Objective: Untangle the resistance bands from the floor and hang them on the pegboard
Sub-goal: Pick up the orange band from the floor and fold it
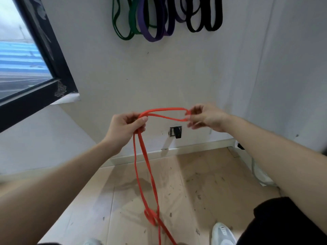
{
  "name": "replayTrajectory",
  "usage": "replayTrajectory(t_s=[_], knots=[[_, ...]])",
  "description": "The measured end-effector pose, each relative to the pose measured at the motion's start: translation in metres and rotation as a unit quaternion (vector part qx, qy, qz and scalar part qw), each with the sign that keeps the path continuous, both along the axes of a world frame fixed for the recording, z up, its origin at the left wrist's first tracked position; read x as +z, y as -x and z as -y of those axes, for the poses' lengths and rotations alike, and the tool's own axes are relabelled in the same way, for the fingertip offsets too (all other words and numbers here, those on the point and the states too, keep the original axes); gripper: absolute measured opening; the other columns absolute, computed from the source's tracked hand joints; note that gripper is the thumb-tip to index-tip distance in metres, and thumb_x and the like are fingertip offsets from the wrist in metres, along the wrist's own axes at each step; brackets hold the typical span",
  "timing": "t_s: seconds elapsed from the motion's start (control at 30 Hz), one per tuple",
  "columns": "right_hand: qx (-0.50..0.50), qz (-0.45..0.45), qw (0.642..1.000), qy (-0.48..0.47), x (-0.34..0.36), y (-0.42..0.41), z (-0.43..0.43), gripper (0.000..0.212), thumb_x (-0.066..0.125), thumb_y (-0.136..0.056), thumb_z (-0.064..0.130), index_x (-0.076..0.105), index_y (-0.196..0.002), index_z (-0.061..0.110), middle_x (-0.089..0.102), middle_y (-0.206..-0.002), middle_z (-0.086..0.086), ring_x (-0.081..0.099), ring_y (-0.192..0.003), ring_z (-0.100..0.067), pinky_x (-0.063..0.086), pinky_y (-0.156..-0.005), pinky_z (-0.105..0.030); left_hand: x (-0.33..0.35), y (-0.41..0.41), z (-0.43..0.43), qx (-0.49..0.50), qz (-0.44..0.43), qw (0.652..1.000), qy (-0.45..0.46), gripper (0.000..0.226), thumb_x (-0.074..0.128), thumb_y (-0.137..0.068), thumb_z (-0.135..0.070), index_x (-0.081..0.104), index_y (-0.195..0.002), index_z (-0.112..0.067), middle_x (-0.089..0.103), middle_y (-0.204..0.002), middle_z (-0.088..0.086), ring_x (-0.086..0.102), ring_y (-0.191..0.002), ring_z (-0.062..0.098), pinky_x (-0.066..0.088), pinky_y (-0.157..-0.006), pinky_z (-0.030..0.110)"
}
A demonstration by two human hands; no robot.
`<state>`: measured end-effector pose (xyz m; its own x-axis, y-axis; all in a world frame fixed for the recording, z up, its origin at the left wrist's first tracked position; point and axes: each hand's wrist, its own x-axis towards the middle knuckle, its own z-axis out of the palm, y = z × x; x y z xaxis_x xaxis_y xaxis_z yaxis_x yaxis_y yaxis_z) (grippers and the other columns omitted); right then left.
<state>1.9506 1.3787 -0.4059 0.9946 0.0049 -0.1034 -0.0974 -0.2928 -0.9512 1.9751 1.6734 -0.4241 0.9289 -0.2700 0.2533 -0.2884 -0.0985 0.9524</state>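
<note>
A red resistance band [144, 161] stretches between my hands in front of the wall. My left hand [123, 129] grips it where two strands cross, and the rest hangs down to a twisted loop near the floor. My right hand [206, 118] pinches the far end of a short loop at chest height. Green bands [122, 30], purple bands [152, 32] and black bands [203, 23] hang on the wall above; their upper ends and the pegs are out of frame.
A black-framed window [53, 55] is at the left. A wall socket [175, 132] sits low on the wall between my hands. The floor is light wood [203, 183], and my white shoes [223, 234] stand at the bottom edge.
</note>
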Motion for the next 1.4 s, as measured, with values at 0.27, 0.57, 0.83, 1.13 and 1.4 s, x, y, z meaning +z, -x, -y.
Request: replayTrajectory(t_s=[0.27, 0.57, 0.83, 1.13, 1.4], knots=[[0.098, 0.056, 0.977, 0.179, 0.006, 0.000, -0.035, 0.056, 0.078, -0.080, 0.006, 0.058, -0.131, 0.020, 0.063, -0.122, -0.001, 0.061, -0.114, -0.017, 0.053, -0.097, -0.034, 0.006, 0.008, -0.001, -0.029, 0.032, 0.995, -0.094, 0.006, 0.073, -0.092, -0.013, 0.078, -0.095, -0.011, 0.070, -0.076, 0.007, 0.066, -0.065, 0.011, 0.060, -0.069, 0.023], [0.178, 0.105, 0.967, 0.148, 0.010, 0.010, -0.088, 0.023, 0.066, -0.095, 0.021, 0.069, -0.114, 0.008, 0.070, -0.086, -0.002, 0.070, -0.079, -0.011, 0.056, -0.075, -0.025, 0.000, 0.008, -0.001, -0.044, 0.066, 0.986, -0.148, 0.011, 0.076, -0.089, -0.020, 0.079, -0.097, -0.013, 0.074, -0.078, 0.003, 0.071, -0.071, 0.015, 0.062, -0.074, 0.030], [0.091, 0.197, 0.955, 0.201, 0.024, 0.011, -0.093, 0.015, 0.063, -0.097, 0.023, 0.072, -0.102, 0.012, 0.069, -0.088, -0.008, 0.065, -0.076, -0.013, 0.058, -0.072, -0.024, -0.006, 0.006, -0.010, -0.082, 0.013, 0.981, -0.178, 0.011, 0.075, -0.091, -0.014, 0.075, -0.100, -0.008, 0.077, -0.088, 0.012, 0.076, -0.084, 0.024, 0.062, -0.080, 0.030], [-0.089, 0.288, 0.953, 0.012, 0.037, -0.001, -0.069, 0.011, 0.060, -0.100, 0.015, 0.070, -0.100, 0.010, 0.059, -0.075, -0.001, 0.059, -0.067, -0.011, 0.052, -0.066, -0.016, -0.004, 0.006, -0.013, -0.091, -0.026, 0.989, -0.112, 0.012, 0.059, -0.101, -0.013, 0.064, -0.106, -0.003, 0.075, -0.087, 0.011, 0.075, -0.084, 0.022, 0.060, -0.081, 0.032], [-0.125, 0.237, 0.960, -0.075, 0.030, -0.009, -0.047, 0.016, 0.054, -0.103, 0.015, 0.067, -0.102, 0.007, 0.058, -0.077, -0.005, 0.059, -0.074, -0.018, 0.053, -0.079, -0.031, 0.030, 0.006, -0.015, 0.020, 0.099, 0.993, -0.067, 0.019, 0.065, -0.096, -0.007, 0.069, -0.113, -0.015, 0.066, -0.083, 0.005, 0.061, -0.064, 0.011, 0.058, -0.069, 0.028]])
